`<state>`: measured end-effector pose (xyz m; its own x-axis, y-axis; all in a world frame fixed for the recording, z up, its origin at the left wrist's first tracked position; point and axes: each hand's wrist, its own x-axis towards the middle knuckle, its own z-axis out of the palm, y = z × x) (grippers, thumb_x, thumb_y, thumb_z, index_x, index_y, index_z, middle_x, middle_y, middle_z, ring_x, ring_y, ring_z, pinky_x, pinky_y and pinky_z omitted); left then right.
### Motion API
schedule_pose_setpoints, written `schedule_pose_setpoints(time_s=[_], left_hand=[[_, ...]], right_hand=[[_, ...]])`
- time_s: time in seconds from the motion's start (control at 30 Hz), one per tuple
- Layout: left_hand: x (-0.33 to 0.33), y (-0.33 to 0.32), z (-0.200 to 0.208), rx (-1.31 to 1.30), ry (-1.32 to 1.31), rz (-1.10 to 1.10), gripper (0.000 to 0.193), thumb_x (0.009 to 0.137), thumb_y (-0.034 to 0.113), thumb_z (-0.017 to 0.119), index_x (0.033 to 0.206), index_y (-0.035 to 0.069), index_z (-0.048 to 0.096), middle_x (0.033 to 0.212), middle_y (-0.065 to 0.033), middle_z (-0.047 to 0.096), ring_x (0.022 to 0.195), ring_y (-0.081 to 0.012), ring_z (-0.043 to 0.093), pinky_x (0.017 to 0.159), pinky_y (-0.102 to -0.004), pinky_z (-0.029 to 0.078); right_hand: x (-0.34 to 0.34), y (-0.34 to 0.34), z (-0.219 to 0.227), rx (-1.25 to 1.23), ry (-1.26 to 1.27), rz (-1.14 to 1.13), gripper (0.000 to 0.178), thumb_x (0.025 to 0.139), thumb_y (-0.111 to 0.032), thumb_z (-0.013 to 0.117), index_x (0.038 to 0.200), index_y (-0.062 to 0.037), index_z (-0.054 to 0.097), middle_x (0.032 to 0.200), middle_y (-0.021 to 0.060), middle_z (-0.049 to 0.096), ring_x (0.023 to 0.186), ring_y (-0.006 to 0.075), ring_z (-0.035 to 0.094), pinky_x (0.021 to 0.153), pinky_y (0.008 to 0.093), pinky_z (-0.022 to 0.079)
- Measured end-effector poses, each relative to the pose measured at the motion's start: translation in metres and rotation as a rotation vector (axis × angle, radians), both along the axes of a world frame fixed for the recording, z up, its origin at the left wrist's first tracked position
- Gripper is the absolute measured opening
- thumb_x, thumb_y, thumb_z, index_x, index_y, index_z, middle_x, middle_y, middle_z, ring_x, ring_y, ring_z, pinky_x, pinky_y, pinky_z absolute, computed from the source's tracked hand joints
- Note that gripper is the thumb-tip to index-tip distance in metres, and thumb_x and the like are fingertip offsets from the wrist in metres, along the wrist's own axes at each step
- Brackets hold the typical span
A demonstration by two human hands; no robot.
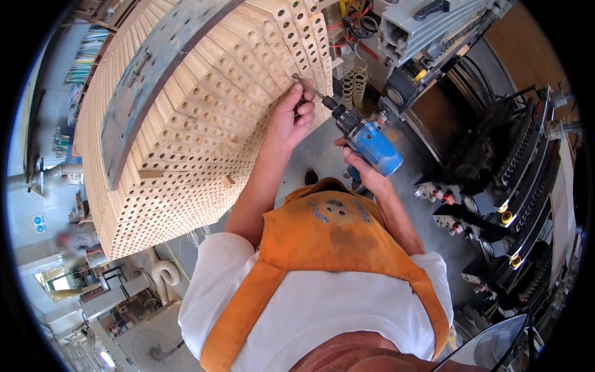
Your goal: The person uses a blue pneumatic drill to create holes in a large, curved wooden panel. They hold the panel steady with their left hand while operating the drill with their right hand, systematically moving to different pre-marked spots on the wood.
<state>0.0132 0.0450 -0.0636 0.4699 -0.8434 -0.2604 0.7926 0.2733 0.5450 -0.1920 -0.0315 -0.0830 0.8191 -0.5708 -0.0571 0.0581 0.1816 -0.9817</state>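
Note:
My right hand grips a blue cordless drill with a black chuck. Its long thin bit points up and left, the tip at a hole in a big stack of pale wooden pieces. My left hand is closed close beside the bit, fingers curled and thumb near the tip. Whatever those fingers pinch is too small to make out. Rows of round holes cover the stack's near face; some at the upper right look dark-rimmed, others bare wood.
A curved dark metal plate lies across the top of the stack. Small wooden blocks stick out of its face. Black machinery with yellow and red knobs stands at right. A grey metal beam and coiled hose are beyond the drill.

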Motion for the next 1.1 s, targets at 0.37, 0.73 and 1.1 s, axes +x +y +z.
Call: schedule_pose_setpoints(time_s=[0.37, 0.73, 1.1], left_hand=[[-0.042, 0.045, -0.066, 0.331, 0.218, 0.011, 0.018, 0.098, 0.016, 0.044, 0.103, 0.001, 0.053, 0.084, -0.0038, 0.054, 0.061, -0.0079, 0.045, 0.045, -0.0189, 0.034], [-0.038, 0.08, -0.077, 0.077, 0.119, -0.207, 0.022, 0.098, 0.018, 0.046, 0.108, 0.001, 0.055, 0.086, -0.0015, 0.057, 0.065, -0.007, 0.048, 0.051, -0.0188, 0.039], [-0.001, 0.056, -0.016, 0.113, -0.121, 0.004, 0.026, 0.092, 0.026, 0.061, 0.104, 0.003, 0.06, 0.082, 0.0002, 0.058, 0.061, -0.0058, 0.048, 0.048, -0.0175, 0.037]], right_hand=[[0.003, 0.004, -0.015, -0.297, 0.031, -0.052, 0.026, 0.085, -0.01, 0.069, 0.111, -0.0067, 0.064, 0.098, 0.0065, 0.069, 0.087, 0.0149, 0.065, 0.076, 0.0291, 0.052], [-0.003, 0.0, -0.012, -0.316, 0.068, -0.035, 0.027, 0.087, -0.01, 0.067, 0.113, -0.0056, 0.062, 0.104, 0.0027, 0.067, 0.089, 0.0105, 0.06, 0.076, 0.0258, 0.048], [-0.044, -0.001, -0.004, 0.091, -0.088, 0.098, 0.031, 0.081, -0.011, 0.073, 0.11, -0.0038, 0.063, 0.1, 0.0055, 0.068, 0.089, 0.014, 0.063, 0.076, 0.0279, 0.05]])
